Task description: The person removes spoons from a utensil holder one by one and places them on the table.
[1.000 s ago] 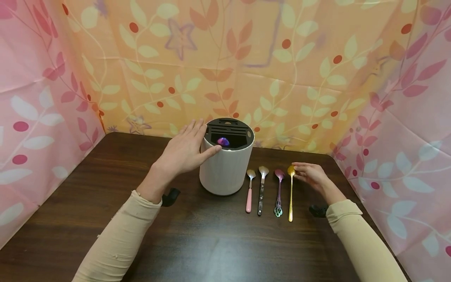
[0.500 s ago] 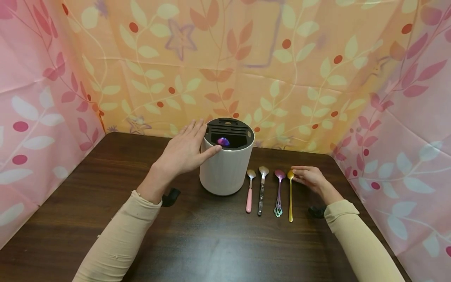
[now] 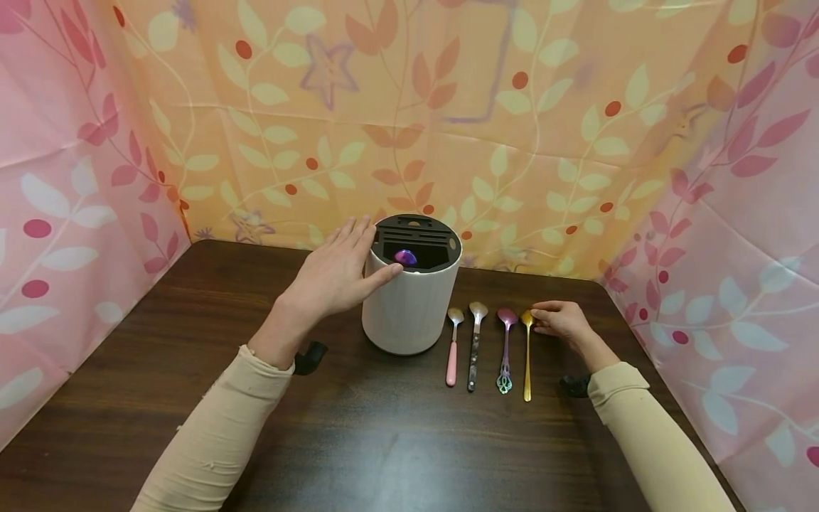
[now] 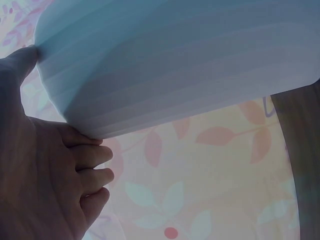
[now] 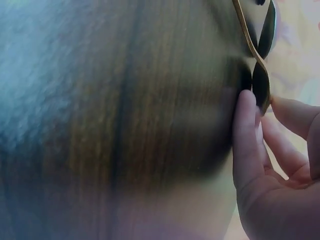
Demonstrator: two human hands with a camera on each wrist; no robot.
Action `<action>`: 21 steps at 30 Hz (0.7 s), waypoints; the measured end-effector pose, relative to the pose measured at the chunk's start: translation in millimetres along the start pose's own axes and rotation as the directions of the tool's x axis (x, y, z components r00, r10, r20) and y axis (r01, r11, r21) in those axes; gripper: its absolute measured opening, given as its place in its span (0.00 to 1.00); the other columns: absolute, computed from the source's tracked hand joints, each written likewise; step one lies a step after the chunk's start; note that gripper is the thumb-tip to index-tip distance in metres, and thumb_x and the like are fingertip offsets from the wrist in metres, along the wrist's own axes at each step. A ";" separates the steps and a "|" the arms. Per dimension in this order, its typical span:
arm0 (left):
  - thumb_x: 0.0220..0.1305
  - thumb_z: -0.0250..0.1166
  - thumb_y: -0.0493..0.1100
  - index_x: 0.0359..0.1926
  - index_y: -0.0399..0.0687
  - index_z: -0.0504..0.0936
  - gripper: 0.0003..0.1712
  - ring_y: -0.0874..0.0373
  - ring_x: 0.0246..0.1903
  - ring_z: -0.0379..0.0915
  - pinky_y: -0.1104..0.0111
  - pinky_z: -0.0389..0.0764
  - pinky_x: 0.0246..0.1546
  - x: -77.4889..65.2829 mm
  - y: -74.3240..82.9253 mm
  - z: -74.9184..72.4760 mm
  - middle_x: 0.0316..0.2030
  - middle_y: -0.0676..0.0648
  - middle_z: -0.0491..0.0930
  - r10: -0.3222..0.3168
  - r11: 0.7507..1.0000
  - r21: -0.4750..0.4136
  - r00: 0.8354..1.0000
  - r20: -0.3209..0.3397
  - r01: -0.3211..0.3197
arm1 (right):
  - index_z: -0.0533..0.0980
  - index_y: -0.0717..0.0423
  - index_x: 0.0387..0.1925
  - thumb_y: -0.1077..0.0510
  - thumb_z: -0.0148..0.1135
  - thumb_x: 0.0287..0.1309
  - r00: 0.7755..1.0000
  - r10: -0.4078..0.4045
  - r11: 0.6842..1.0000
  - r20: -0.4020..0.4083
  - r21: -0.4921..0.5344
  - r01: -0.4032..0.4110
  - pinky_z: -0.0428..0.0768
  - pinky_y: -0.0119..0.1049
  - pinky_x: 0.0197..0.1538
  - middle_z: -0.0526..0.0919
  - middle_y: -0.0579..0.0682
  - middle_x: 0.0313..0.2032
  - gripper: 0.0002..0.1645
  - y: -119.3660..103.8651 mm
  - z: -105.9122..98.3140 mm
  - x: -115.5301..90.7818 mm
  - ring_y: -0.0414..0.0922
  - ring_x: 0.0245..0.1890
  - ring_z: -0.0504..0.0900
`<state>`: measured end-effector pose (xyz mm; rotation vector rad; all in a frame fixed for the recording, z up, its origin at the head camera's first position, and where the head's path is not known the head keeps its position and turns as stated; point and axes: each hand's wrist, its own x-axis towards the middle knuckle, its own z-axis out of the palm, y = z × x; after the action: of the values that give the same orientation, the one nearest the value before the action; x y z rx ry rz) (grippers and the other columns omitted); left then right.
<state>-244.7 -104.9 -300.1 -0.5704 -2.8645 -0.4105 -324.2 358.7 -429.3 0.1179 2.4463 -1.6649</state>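
Note:
In the head view, a white round utensil holder [image 3: 409, 313] with a black slotted top stands on the table, a shiny purple-blue spoon head [image 3: 405, 257] showing in its large opening. My left hand [image 3: 335, 270] rests against its left side with fingers extended; the left wrist view shows thumb and fingertips touching the white wall [image 4: 190, 65]. My right hand [image 3: 566, 321] pinches the bowl end of a long gold spoon [image 3: 527, 355] lying on the table. In the right wrist view, thumb and fingers meet at the edge of that spoon's bowl [image 5: 261, 85].
Left of the gold spoon lie a purple spoon [image 3: 505, 348] with an ornate handle, a dark-handled spoon [image 3: 474, 355] and a pink-handled spoon [image 3: 452, 359], roughly parallel. Patterned cloth [image 3: 409, 107] hangs behind and beside the dark wooden table [image 3: 358, 448].
My right hand has shifted slightly toward me, from the far end of the gold spoon's bowl to its right side. The spoon has moved only a little. My left hand stays still.

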 end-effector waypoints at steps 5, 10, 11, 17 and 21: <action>0.71 0.44 0.79 0.82 0.36 0.51 0.59 0.41 0.82 0.37 0.50 0.43 0.81 0.6 -0.4 0.4 0.82 0.38 0.45 0.000 1.000 0.003 1.000 0.004 0.000 | 0.67 0.83 0.65 0.64 0.59 0.74 1.000 0.004 0.998 -0.029 -0.062 -0.006 0.89 0.34 0.41 0.85 0.49 0.36 0.28 -2.0 -0.3 -3.3 0.37 0.31 0.84; 0.71 0.44 0.80 0.82 0.37 0.50 0.60 0.41 0.82 0.37 0.50 0.43 0.81 0.7 0.2 0.5 0.83 0.38 0.44 -0.002 1.000 0.001 1.000 0.006 0.002 | 0.66 0.80 0.67 0.58 0.57 0.77 0.999 0.013 0.994 -0.047 -0.107 -0.017 0.88 0.36 0.45 0.84 0.65 0.50 0.31 -4.6 -1.1 -6.5 0.41 0.37 0.86; 0.71 0.44 0.80 0.82 0.37 0.50 0.60 0.41 0.82 0.36 0.50 0.43 0.81 0.7 0.2 0.5 0.83 0.39 0.44 -0.003 1.000 0.000 1.000 0.009 0.003 | 0.66 0.79 0.68 0.56 0.56 0.78 0.999 0.005 0.992 -0.053 -0.129 -0.012 0.88 0.36 0.47 0.82 0.69 0.54 0.32 -5.9 -1.0 -7.5 0.45 0.40 0.87; 0.71 0.43 0.80 0.82 0.38 0.50 0.60 0.42 0.82 0.35 0.51 0.42 0.81 0.4 0.2 0.4 0.83 0.39 0.43 -0.005 1.000 -0.002 1.000 0.017 0.005 | 0.64 0.72 0.74 0.50 0.54 0.79 0.987 -0.111 0.979 -0.116 -0.182 0.088 0.83 0.44 0.60 0.72 0.72 0.67 0.35 -22.1 6.7 -13.4 0.63 0.61 0.79; 0.71 0.43 0.80 0.82 0.38 0.50 0.60 0.42 0.82 0.35 0.51 0.42 0.81 0.3 0.1 0.0 0.83 0.39 0.43 -0.005 1.000 -0.004 1.000 0.015 0.005 | 0.67 0.66 0.73 0.47 0.56 0.78 0.967 -0.193 0.975 -0.168 -0.141 0.170 0.84 0.36 0.57 0.75 0.68 0.64 0.35 -44.1 18.4 -17.9 0.47 0.52 0.85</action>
<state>-244.9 -104.7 -300.1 -0.5700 -2.8807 -0.4149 -312.1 326.0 -392.1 0.0291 2.7662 -1.6289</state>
